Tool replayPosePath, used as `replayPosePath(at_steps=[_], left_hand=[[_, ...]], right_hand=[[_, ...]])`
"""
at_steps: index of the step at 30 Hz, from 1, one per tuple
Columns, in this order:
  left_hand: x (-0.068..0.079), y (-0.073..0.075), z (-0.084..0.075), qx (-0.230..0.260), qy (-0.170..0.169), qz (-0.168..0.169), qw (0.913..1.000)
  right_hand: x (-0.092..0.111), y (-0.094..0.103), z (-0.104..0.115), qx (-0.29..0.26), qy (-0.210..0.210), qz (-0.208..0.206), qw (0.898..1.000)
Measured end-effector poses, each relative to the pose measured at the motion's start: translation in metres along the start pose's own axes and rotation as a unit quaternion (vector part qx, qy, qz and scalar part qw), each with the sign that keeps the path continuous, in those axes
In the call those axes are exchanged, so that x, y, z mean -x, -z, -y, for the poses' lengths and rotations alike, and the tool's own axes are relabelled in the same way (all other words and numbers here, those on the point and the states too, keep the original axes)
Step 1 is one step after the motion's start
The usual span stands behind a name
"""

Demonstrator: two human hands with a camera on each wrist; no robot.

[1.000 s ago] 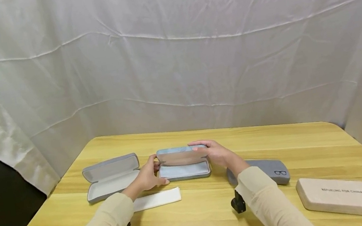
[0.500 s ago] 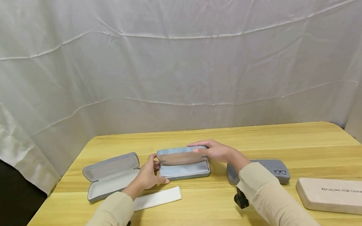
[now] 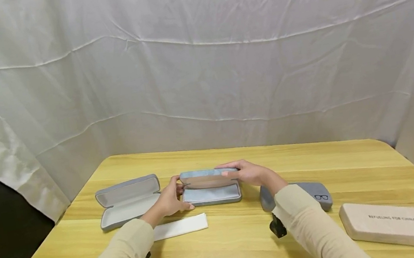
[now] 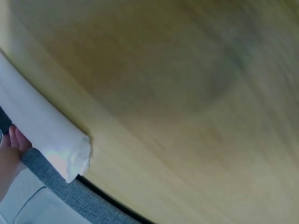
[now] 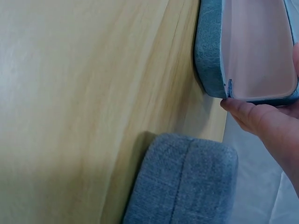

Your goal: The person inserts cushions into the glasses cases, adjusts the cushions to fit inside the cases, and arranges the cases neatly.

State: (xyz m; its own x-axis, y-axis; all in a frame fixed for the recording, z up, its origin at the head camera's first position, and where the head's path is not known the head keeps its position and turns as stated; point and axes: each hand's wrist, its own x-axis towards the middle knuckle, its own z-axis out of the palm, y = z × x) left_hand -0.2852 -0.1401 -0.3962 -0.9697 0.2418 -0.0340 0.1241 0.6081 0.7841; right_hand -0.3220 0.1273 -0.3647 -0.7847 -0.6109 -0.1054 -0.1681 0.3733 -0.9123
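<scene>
Light-blue glasses case (image 3: 207, 181) open on table (image 3: 226, 255), directly btwn hands, long axis L-R. R hand (image 3: 251, 172) pinches lid (image 3: 201, 174) at its R end, thumb in front; L hand (image 3: 166, 202) grips the L end, thumb at front corner. Both approx. equally near.

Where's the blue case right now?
In the head view, the blue case sits open on the table, between the left hand and right hand, just right of the open grey case.
</scene>
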Motion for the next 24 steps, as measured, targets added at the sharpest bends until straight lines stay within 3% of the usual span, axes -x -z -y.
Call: replayPosePath(at_steps=[7, 16, 24], left_hand=[[0.0019, 0.0007, -0.0025, -0.008, 0.005, 0.000, 1.0000], [-0.0023, 0.0000, 0.0022, -0.010, 0.005, 0.001, 0.9999], [-0.0007, 0.0002, 0.0000, -0.018, 0.001, -0.003, 0.9998]], right_hand=[[0.0004, -0.0003, -0.0035, 0.000, 0.021, 0.010, 1.000], [0.0011, -0.0010, -0.0038, 0.022, 0.013, 0.025, 0.999], [0.0018, -0.0041, -0.0073, 0.032, 0.049, 0.027, 0.998]])
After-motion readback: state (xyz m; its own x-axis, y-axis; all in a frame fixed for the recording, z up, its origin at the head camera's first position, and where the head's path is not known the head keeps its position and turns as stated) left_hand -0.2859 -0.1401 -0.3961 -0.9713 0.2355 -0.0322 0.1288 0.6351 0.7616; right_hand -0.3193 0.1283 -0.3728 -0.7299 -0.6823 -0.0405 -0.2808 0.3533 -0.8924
